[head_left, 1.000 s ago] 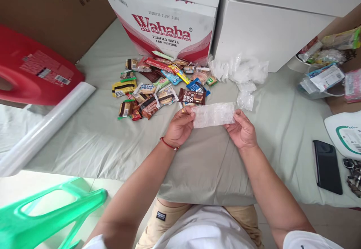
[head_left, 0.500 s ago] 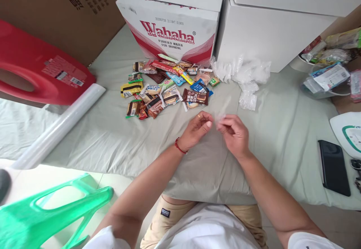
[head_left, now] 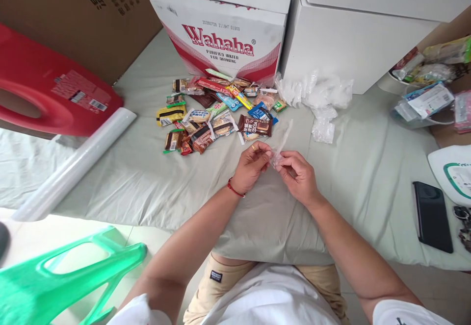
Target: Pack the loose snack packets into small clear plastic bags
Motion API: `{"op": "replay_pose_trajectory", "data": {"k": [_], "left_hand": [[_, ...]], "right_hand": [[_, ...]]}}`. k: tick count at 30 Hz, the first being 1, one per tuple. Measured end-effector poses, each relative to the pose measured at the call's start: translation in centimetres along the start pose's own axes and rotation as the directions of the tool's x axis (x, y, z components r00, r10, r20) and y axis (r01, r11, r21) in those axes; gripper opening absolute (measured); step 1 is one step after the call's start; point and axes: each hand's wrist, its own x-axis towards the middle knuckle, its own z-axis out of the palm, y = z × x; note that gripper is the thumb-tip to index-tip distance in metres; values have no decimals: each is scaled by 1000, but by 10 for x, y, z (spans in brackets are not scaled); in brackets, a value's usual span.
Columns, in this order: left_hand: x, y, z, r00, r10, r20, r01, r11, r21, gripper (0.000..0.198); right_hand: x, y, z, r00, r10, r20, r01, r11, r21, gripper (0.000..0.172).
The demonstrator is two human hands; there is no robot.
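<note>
Between my hands is a small clear plastic bag (head_left: 282,143), thin and crumpled, its upper part sticking up away from me. My left hand (head_left: 252,167) pinches its left side between thumb and fingers. Closed on the right side is my right hand (head_left: 297,174). Just beyond my hands lies a pile of wrapped snacks, with a brown cocoa biscuit packet (head_left: 254,125) nearest to them. More clear plastic bags (head_left: 324,97) lie heaped to the right of the snacks.
A Wahaha carton (head_left: 224,36) and a white box (head_left: 353,40) stand behind the pile. At left are a red jug (head_left: 47,85) and a plastic roll (head_left: 77,163). A black phone (head_left: 433,216) lies at right; a green stool (head_left: 73,271) stands lower left.
My hands have come together on the clear bag, the right one moving slightly left. The bag now stands up visibly between them. The snack pile has not changed.
</note>
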Motion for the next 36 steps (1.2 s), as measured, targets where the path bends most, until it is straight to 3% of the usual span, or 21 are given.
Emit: {"op": "replay_pose_trajectory", "data": {"k": [3, 6, 9, 11, 13, 17, 20, 22, 24, 26, 28, 29, 32, 36], "left_hand": [[-1, 0, -1, 984, 175, -22, -167, 965, 200, 26], [-5, 4, 2, 918, 363, 160, -395, 793, 463, 15], [-8, 7, 5, 861, 408, 305, -509, 686, 520, 9], [-7, 6, 5, 867, 427, 257, -498, 713, 493, 7], [-4, 4, 0, 899, 422, 120, -432, 803, 411, 9], [5, 0, -10, 954, 260, -151, -238, 959, 153, 20], [5, 0, -13, 955, 199, -219, -170, 975, 146, 24], [2, 2, -11, 937, 305, -171, -242, 919, 310, 30], [-3, 6, -7, 881, 472, -22, -394, 758, 519, 46], [-8, 10, -2, 793, 592, 144, -527, 548, 649, 55], [-12, 12, 2, 732, 643, 223, -568, 396, 721, 57], [-13, 11, 4, 727, 650, 221, -548, 356, 757, 58], [-13, 7, 8, 764, 637, 104, -412, 358, 838, 61], [-10, 4, 6, 824, 564, -65, -303, 535, 789, 42]], "right_hand": [[1, -1, 0, 985, 175, 2, -171, 959, 228, 22], [1, 2, 0, 938, 345, 12, -325, 870, 371, 41], [2, 9, 0, 910, 411, -53, -379, 877, 296, 37], [3, 13, -1, 886, 453, -100, -400, 855, 330, 30], [7, 15, -3, 847, 519, -111, -417, 780, 467, 29], [15, 15, -9, 794, 599, -101, -399, 640, 656, 35], [15, 15, -9, 810, 569, -141, -373, 685, 627, 39], [11, 16, -7, 832, 529, -168, -378, 762, 526, 36], [7, 17, -4, 852, 493, -176, -395, 826, 403, 34], [4, 17, -3, 860, 483, -163, -419, 852, 314, 35], [3, 16, -4, 859, 488, -152, -442, 859, 258, 35], [3, 14, -4, 864, 479, -153, -442, 869, 224, 34], [3, 9, -4, 923, 359, -141, -353, 933, 67, 30], [3, 1, 0, 990, 140, -15, -141, 988, -67, 23]]}}
